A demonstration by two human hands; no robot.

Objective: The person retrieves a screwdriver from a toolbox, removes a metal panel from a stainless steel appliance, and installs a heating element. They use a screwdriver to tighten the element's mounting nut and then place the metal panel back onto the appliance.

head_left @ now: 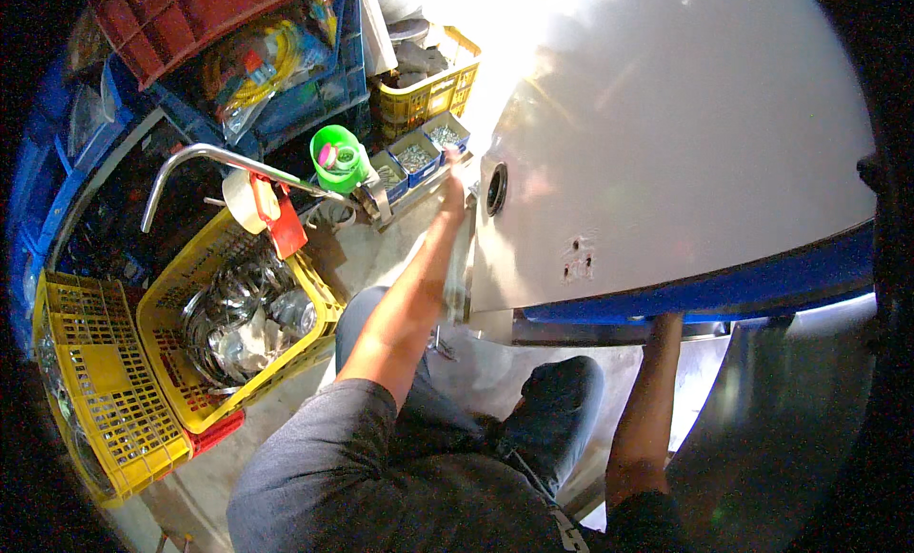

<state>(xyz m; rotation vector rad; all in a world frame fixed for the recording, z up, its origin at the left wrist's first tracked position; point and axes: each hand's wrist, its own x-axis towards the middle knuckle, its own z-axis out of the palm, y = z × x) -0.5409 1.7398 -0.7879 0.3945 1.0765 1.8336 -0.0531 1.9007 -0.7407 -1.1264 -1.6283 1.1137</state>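
My left arm stretches forward, and my left hand (454, 184) is at the near edge of a small blue bin (464, 134) of metal fasteners. The hand appears edge-on and small, so whether its fingers are spread or closed is unclear. Two more such bins, one a blue bin (415, 161), stand beside it in a row. On my right, the forearm goes up beneath the edge of a large white panel (685, 153), which hides my right hand. The panel has a dark-rimmed round hole (496, 189) and several small holes near its left side.
A bright green cup (328, 177) sits left of the bins, by a bent metal tube (205, 150) and a tape dispenser (271, 210). A yellow crate (238, 391) of metal rings stands at left; another yellow crate (400, 106) is behind the bins. A blue strip (609, 312) runs under the panel.
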